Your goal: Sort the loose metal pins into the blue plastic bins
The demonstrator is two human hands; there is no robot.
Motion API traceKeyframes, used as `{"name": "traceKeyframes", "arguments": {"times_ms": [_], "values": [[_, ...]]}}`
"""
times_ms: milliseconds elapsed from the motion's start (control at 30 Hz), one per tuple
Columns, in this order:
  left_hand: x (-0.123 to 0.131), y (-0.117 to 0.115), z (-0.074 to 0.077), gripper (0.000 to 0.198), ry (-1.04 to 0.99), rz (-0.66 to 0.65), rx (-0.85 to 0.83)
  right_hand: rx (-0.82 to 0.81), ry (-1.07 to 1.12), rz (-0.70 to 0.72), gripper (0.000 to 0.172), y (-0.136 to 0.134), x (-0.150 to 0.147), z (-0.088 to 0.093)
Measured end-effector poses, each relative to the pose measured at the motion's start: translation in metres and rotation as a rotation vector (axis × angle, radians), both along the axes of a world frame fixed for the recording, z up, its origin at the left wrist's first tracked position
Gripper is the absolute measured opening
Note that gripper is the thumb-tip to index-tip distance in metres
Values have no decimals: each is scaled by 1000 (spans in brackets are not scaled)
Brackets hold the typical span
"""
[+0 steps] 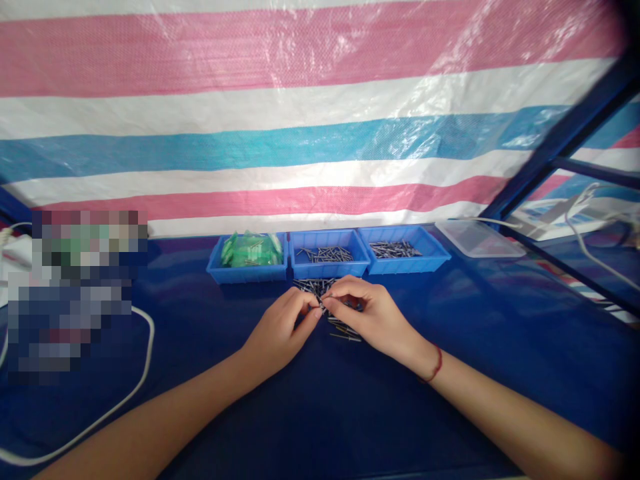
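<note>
My left hand and my right hand meet at the middle of the dark blue table, fingertips pinched together over a loose pile of small dark metal pins. Both hands pinch at a pin between them. More pins lie under my right hand. Behind the pile stand three blue bins: the left bin holds green plastic pieces, the middle bin and the right bin hold metal pins. A red string circles my right wrist.
A clear plastic lid or tray lies right of the bins. A white cable loops over the table's left side beside a blurred-out area. A striped tarpaulin hangs behind. Blue frame bars rise at right.
</note>
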State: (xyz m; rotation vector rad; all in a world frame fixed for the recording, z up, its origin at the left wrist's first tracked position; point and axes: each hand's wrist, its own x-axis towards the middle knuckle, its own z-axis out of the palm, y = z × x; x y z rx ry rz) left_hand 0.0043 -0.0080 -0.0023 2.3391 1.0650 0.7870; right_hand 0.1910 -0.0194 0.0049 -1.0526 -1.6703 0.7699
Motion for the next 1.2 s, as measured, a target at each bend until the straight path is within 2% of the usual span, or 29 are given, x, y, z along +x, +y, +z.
{"name": "traceKeyframes", "arguments": {"times_ms": [233,467,900,1200], "values": [[0,2,1,19,20,-56,-12,15,-15,24,12,-1,-1,-1],[-1,1,-1,19,9,-41,-17,9,-38,22,11,-1,0,-1],[-1,1,2,14,-52,94,12,51,-131,18,12,3,5,-1],[-2,0,3,13,-78,126,3,83,-228,19,12,7,10,1]]}}
